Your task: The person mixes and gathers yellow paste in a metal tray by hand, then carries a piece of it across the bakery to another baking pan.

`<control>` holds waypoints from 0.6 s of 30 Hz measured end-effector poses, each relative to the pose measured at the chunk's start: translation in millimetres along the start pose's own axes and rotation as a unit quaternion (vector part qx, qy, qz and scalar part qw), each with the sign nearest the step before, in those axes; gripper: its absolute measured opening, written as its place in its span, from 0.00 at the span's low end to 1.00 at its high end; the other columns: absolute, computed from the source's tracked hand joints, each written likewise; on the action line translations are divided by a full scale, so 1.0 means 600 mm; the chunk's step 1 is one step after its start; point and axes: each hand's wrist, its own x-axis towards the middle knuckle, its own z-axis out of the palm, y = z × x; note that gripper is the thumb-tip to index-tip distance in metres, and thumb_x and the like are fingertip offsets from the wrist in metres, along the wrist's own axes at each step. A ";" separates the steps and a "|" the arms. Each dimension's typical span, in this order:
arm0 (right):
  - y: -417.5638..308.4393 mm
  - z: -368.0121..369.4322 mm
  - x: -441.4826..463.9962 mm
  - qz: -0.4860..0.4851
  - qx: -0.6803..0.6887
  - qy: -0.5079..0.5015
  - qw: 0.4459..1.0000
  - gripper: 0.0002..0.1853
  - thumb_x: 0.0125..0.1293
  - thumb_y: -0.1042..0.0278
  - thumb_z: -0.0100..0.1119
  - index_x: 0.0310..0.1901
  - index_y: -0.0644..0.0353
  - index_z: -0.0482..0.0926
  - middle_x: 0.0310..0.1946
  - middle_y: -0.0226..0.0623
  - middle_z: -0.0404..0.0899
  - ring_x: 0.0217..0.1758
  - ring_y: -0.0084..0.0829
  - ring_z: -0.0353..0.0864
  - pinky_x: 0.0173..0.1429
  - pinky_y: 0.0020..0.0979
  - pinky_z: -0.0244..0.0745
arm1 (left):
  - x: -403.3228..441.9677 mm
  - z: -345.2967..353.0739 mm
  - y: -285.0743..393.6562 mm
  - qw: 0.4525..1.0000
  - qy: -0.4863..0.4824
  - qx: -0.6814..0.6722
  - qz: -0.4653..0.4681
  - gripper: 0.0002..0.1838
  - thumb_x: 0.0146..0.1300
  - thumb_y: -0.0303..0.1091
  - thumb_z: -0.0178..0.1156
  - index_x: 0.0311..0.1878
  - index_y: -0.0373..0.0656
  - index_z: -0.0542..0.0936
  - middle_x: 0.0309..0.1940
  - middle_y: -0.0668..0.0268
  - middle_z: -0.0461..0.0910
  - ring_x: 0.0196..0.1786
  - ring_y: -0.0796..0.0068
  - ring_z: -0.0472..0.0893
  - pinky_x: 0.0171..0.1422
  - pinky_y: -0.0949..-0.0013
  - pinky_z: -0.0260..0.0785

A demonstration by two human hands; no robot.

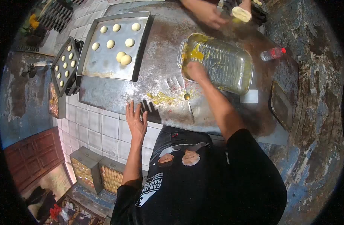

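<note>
Probably heavy, rigid and slick, the glass dish (246,77) suits a rim hold; my left fingers (131,110) spread free, my right hand's (196,72) grasp I can't tell.

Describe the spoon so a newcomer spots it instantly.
On the worktable, find the big glass dish. The spoon lies between that dish and the table's near edge, handle toward that edge. Its round bowl and thin handle set it apart from the flat yellow smears beside it.
</note>
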 end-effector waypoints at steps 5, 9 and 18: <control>0.022 -0.020 0.020 0.000 0.092 0.084 0.992 0.12 0.65 0.60 0.59 0.44 0.52 0.88 0.45 0.48 0.86 0.50 0.51 0.85 0.57 0.48 0.78 | -0.013 -0.006 0.011 1.000 0.005 0.008 -0.017 0.24 0.67 0.35 0.65 0.65 0.42 0.77 0.74 0.50 0.65 0.76 0.37 0.61 0.78 0.41 0.54; 0.001 -0.027 0.065 -0.102 0.116 0.107 0.982 0.15 0.65 0.60 0.61 0.47 0.60 0.85 0.49 0.50 0.85 0.53 0.51 0.83 0.60 0.47 0.76 | -0.031 -0.006 0.012 0.999 -0.010 0.004 -0.032 0.23 0.67 0.35 0.65 0.65 0.42 0.78 0.74 0.49 0.66 0.77 0.38 0.60 0.78 0.42 0.53; -0.040 -0.033 0.088 -0.198 -0.148 -0.008 0.969 0.18 0.64 0.57 0.62 0.45 0.66 0.82 0.45 0.56 0.81 0.52 0.55 0.81 0.58 0.50 0.77 | 0.068 0.022 0.064 0.987 -0.016 -0.152 -0.044 0.20 0.68 0.36 0.65 0.61 0.39 0.81 0.57 0.50 0.80 0.60 0.48 0.78 0.66 0.55 0.70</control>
